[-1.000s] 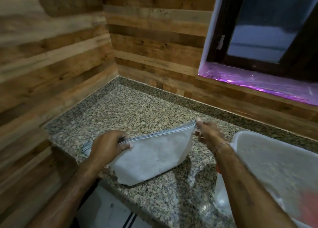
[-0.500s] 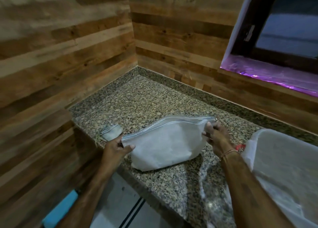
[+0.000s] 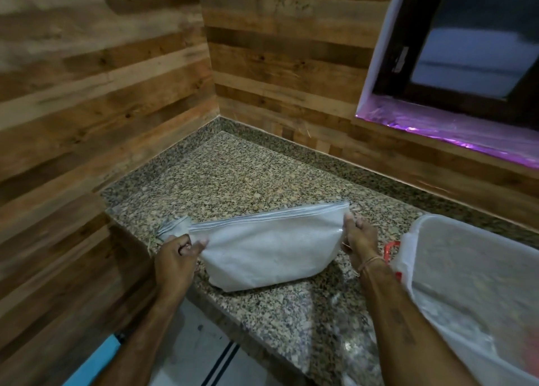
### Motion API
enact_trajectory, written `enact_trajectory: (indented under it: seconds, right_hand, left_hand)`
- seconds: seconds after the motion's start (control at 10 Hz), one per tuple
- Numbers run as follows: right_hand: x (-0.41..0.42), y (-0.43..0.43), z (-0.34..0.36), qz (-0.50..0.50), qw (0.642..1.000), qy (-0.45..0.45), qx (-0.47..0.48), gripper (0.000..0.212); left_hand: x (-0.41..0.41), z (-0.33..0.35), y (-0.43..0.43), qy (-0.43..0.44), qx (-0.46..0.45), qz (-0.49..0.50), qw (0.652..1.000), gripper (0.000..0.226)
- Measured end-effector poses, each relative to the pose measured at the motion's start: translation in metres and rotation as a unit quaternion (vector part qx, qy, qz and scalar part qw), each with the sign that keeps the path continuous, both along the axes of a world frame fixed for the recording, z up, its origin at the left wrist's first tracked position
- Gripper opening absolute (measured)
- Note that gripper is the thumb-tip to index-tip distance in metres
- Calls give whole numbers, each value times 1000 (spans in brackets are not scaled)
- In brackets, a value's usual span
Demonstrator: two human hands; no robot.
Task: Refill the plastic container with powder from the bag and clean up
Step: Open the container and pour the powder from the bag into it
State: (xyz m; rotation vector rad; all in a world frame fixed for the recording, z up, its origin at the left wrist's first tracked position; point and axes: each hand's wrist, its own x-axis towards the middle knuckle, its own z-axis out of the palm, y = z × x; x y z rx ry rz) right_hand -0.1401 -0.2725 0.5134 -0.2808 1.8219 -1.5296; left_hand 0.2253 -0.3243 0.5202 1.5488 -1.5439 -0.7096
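A white powder bag (image 3: 268,248) stands on the speckled granite counter (image 3: 233,175), its top edge pulled flat between my hands. My left hand (image 3: 178,254) pinches the bag's left top corner, where loose bag material bunches out to the left. My right hand (image 3: 357,239) grips the right top corner. A large translucent plastic container (image 3: 466,274) with a red latch (image 3: 390,248) sits at the right, close beside my right forearm.
Wood-panelled walls (image 3: 102,94) meet in the corner behind the counter. A dark window (image 3: 472,44) with a purple-lit sill (image 3: 455,132) is at the upper right. Past the counter's front edge lie floor tiles (image 3: 189,350) and a light blue object (image 3: 96,362).
The bag's top has been stretched flatter and straighter between my hands. The view has shifted, so the bag sits more to the centre; both hands keep their hold on the corners.
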Motion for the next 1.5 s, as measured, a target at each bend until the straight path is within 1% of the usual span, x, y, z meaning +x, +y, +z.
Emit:
enact_trajectory:
  seconds: [0.1,0.2,0.3,0.4,0.5,0.6,0.7,0.8,0.9,1.0,1.1,1.2,1.3,1.4,1.5]
  right_hand:
    - [-9,3,2,21,998,-55,-6,40]
    - [-10,2,2,29,992,-121,0,50]
    - [-10,-2,5,34,985,-170,18,66]
    - [-12,-9,9,45,980,-188,42,51]
    - [-15,-16,7,96,977,-182,57,33]
    - [-36,-25,-14,154,972,-153,86,36]
    - [-48,-19,-20,157,975,-142,64,15]
    - [-70,-22,-50,146,982,-97,75,42]
    - [-46,-16,-18,171,980,-71,71,34]
    - [-26,-12,10,203,971,-61,109,15]
    - [-14,-8,23,226,967,-68,92,5]
    - [-4,-1,18,165,983,-77,-28,22]
    - [4,5,-1,99,985,-91,-110,24]
    - [-1,11,-23,133,989,-40,-44,25]
    - [-14,7,-12,214,973,-2,81,31]
  left_hand:
    - [10,-2,2,7,28,-53,998,53]
    - [14,9,8,110,128,-74,983,47]
    - [10,24,6,228,279,-36,932,58]
    - [8,33,-6,306,365,-5,879,38]
    - [6,32,-10,341,370,-30,864,10]
    - [10,25,-6,344,348,-39,871,16]
    - [14,15,-7,359,301,-45,882,22]
    - [15,1,-3,352,277,-47,893,22]
    - [19,-2,2,327,312,-108,885,16]
    - [20,4,-4,310,363,-130,869,14]
    - [13,4,-12,275,347,-157,882,18]
    - [7,1,-17,353,289,-131,880,24]
    - [3,-10,-9,387,247,-106,882,26]
    - [8,-30,6,313,239,-145,908,32]
    - [13,-30,7,286,291,-163,898,38]
